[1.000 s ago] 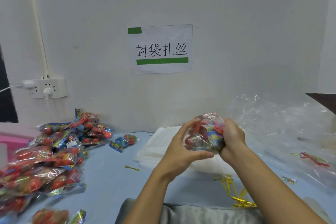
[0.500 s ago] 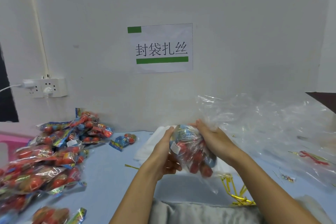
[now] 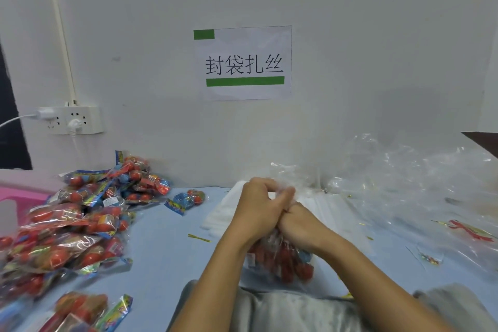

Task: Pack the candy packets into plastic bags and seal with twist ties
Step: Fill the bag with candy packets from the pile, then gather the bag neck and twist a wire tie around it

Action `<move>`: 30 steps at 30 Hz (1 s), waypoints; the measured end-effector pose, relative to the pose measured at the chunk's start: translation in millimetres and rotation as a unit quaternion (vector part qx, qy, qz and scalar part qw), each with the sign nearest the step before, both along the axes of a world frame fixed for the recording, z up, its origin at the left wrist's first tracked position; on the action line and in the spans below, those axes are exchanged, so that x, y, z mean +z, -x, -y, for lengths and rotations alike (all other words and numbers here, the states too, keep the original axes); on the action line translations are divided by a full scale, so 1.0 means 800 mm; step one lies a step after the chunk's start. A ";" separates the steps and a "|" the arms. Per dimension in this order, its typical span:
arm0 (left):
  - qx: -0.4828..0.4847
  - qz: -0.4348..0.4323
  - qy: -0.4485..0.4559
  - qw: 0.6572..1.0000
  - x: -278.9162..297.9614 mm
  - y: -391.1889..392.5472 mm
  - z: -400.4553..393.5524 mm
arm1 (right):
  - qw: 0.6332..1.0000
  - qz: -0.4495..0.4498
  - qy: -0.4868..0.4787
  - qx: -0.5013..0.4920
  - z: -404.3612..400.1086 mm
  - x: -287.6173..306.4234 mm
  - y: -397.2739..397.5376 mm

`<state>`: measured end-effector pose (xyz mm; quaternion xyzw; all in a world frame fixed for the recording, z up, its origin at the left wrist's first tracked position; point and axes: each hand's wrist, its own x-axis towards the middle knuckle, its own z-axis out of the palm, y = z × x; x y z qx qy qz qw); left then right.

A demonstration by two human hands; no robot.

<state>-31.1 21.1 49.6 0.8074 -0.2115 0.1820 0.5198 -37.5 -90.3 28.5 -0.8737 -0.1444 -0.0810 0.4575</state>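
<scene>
Over the blue table (image 3: 161, 256), left hand (image 3: 258, 210) and right hand (image 3: 301, 229) both clench the neck of a candy-filled plastic bag (image 3: 283, 261), fingers curled tight.

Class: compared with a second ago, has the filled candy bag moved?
Yes. The filled candy bag has dropped lower, farther below the wall sign, toward the person's lap.

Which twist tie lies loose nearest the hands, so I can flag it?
Start at the candy packet pile on the left of the blue table. Move right toward the left hand. On bare table between them lies a single gold twist tie, thin and straight, apart from everything else.
</scene>
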 end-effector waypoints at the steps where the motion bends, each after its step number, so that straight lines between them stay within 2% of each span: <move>1: 0.010 -0.001 0.038 0.999 -0.001 -0.001 0.000 | 1.000 -0.007 -0.018 -0.004 -0.001 -0.002 -0.003; 5: 0.046 -0.059 0.170 0.983 -0.009 -0.004 0.001 | 0.996 0.027 -0.077 -0.041 -0.002 -0.010 -0.008; 10: 0.062 -0.099 0.251 0.961 -0.012 -0.012 -0.006 | 0.976 0.141 -0.164 -0.030 -0.005 -0.016 -0.008; 14: 0.043 -0.089 0.228 0.969 -0.014 -0.014 -0.006 | 0.975 0.119 -0.188 -0.011 -0.004 -0.014 -0.005; 19: -0.005 -0.102 0.135 0.986 -0.011 -0.013 -0.019 | 0.964 0.050 -0.261 0.004 0.006 -0.009 -0.005; 24: -0.124 -0.121 0.099 0.980 -0.010 -0.012 -0.028 | 0.950 -0.001 -0.312 0.022 0.015 -0.011 -0.012; 30: -0.090 -0.118 0.136 0.979 -0.013 -0.011 -0.017 | 0.961 0.002 -0.271 0.064 0.024 -0.011 -0.016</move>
